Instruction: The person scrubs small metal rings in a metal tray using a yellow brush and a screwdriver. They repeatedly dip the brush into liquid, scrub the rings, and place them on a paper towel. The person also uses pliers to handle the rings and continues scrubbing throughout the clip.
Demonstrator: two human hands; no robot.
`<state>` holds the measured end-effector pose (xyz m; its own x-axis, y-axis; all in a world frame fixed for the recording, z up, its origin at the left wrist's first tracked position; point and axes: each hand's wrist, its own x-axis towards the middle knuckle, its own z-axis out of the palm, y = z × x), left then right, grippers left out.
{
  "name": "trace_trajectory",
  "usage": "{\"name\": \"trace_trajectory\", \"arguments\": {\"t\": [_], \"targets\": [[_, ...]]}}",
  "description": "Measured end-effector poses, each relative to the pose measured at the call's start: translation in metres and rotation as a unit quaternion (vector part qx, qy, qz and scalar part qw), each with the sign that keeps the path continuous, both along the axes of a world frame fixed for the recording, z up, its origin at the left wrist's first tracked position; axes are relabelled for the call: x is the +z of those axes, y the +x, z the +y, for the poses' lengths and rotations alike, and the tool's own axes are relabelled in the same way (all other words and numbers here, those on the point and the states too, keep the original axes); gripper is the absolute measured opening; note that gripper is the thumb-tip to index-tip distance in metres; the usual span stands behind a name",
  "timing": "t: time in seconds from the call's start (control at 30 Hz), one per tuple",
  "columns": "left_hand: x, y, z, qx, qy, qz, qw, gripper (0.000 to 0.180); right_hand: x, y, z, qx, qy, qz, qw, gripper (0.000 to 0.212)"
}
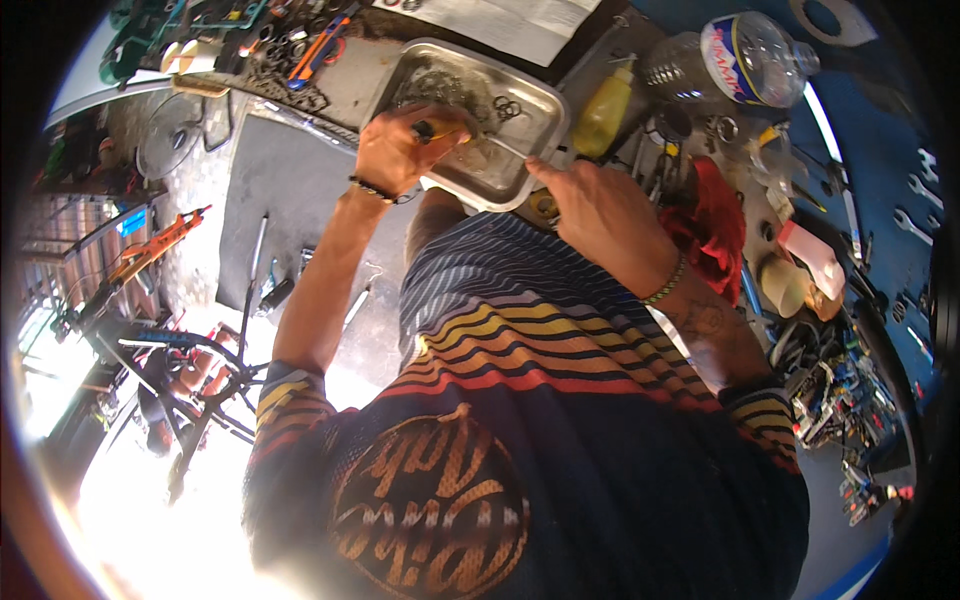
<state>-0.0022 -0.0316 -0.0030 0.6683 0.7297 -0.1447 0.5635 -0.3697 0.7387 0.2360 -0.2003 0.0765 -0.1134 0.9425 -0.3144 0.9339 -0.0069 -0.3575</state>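
My left hand [398,150] is closed around the black and yellow handle of what looks like a screwdriver [508,148], over a metal tray [545,108]. Its thin silver shaft points right, across the tray. At the shaft's far end is the index fingertip of my right hand [607,212], stretched out by the tray's right rim. The thumb and other fingers of that hand are mostly hidden, and any small part at the tip cannot be made out. Murky liquid and several dark rings [507,106] lie in the tray.
Right of the tray stand a bottle of yellow liquid [604,110] and a large clear plastic jug [735,62]. A red rag [712,215] lies near my right forearm. Behind the tray are an orange and blue cutter [322,48] and a white sheet [490,22]. A bicycle frame [190,375] stands at left.
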Motion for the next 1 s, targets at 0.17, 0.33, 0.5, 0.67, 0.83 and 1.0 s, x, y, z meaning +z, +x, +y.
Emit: {"name": "trace_trajectory", "arguments": {"t": [0.17,0.33,0.5,0.67,0.83,1.0], "targets": [[-0.01,-0.005,-0.002,-0.014,0.045,-0.077,0.996,0.024,-0.001,-0.001,-0.003,0.003,0.01,-0.001,1.0,0.042],[-0.018,-0.003,-0.005,-0.014,-0.091,-0.13,0.987,0.02,-0.002,0.0,-0.003,0.017,0.018,-0.007,1.0,0.042],[-0.013,-0.002,0.0,-0.122,0.097,-0.119,0.981,0.026,-0.001,-0.001,-0.002,0.01,0.023,-0.003,1.0,0.043],[-0.02,-0.005,0.004,0.015,0.013,-0.071,0.997,0.024,0.006,-0.002,0.0,0.01,-0.01,-0.008,1.0,0.045],[-0.005,0.003,0.008,0.011,0.053,0.018,0.998,0.025,0.003,-0.001,-0.005,0.016,0.01,-0.012,1.0,0.044],[-0.013,0.0,0.007,0.016,0.031,-0.044,0.998,0.026,0.003,-0.003,-0.004,0.012,-0.007,-0.021,1.0,0.044]]}}
